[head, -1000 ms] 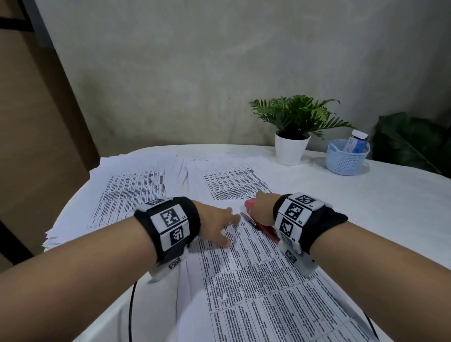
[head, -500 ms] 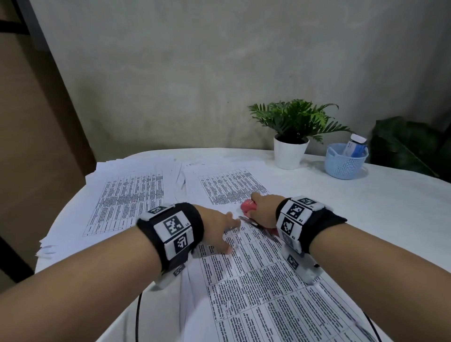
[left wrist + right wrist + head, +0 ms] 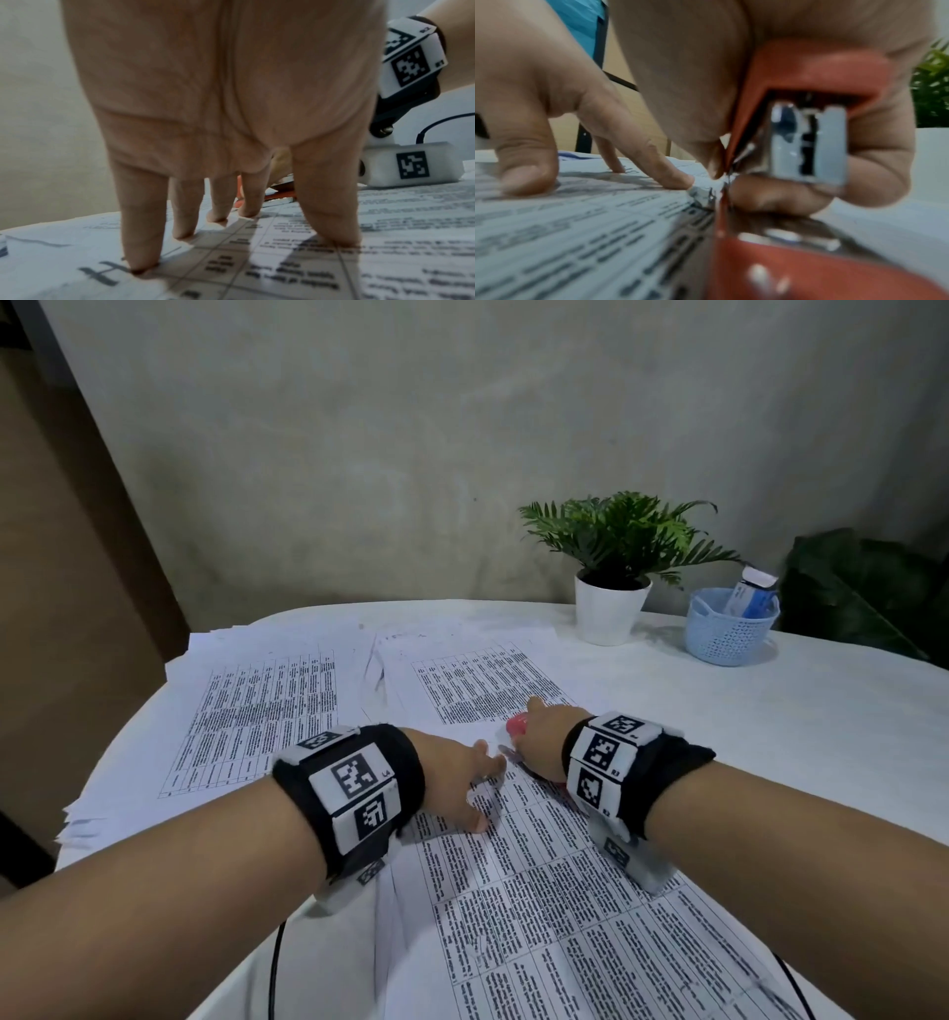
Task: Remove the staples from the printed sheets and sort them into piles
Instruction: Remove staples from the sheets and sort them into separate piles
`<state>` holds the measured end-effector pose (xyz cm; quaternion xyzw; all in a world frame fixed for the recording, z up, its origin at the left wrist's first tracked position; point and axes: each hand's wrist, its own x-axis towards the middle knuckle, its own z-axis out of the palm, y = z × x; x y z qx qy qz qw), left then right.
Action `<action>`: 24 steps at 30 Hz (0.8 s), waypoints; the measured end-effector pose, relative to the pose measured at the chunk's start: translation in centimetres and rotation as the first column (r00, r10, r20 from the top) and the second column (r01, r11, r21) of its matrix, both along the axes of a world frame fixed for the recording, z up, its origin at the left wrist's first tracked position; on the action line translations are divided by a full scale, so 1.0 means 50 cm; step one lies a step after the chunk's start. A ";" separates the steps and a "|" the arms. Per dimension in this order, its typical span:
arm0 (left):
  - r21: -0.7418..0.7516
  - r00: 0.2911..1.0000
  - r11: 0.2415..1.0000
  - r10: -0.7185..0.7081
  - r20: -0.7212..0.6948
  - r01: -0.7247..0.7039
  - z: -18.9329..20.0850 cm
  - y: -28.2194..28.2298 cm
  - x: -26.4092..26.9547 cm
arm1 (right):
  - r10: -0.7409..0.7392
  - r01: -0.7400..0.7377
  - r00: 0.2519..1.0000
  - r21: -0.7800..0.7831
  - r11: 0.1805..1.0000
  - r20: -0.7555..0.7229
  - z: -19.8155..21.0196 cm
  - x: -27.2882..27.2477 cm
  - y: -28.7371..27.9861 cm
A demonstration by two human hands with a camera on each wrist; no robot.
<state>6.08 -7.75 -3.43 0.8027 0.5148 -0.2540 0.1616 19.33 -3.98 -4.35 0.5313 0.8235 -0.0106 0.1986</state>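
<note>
Barely anything's shifted: left hand (image 3: 457, 775) still pins the sheets (image 3: 539, 891) flat-fingered, right hand (image 3: 544, 737) still grips the stapler (image 3: 808, 113), so she should lever gently to avoid tearing.

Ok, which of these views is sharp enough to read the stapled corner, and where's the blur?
Head view: evenly lit, sharp, edges bowed by the wide lens. Left wrist view: left hand fills the frame; fingertips cast soft shadows on the printed white sheet. Right wrist view: the red metal stapler and crumpled corner are blurred, too close.
</note>
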 end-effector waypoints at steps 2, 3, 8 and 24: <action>0.012 1.000 1.000 0.003 0.007 -0.003 0.002 -0.002 0.001 | -0.036 0.035 0.999 0.017 0.999 0.006 -0.006 -0.007 0.002; 0.018 1.000 1.000 0.003 0.005 -0.003 0.002 -0.004 0.002 | -0.043 0.043 0.999 0.021 0.999 0.018 -0.005 -0.011 0.002; 0.036 1.000 0.999 0.019 -0.003 -0.019 0.004 -0.006 0.004 | -0.042 0.040 0.998 0.032 0.999 0.045 -0.004 -0.021 0.000; 0.055 1.000 0.998 -0.005 -0.013 0.005 -0.001 0.000 0.002 | -0.061 0.062 0.997 0.012 0.998 -0.050 0.023 -0.016 -0.014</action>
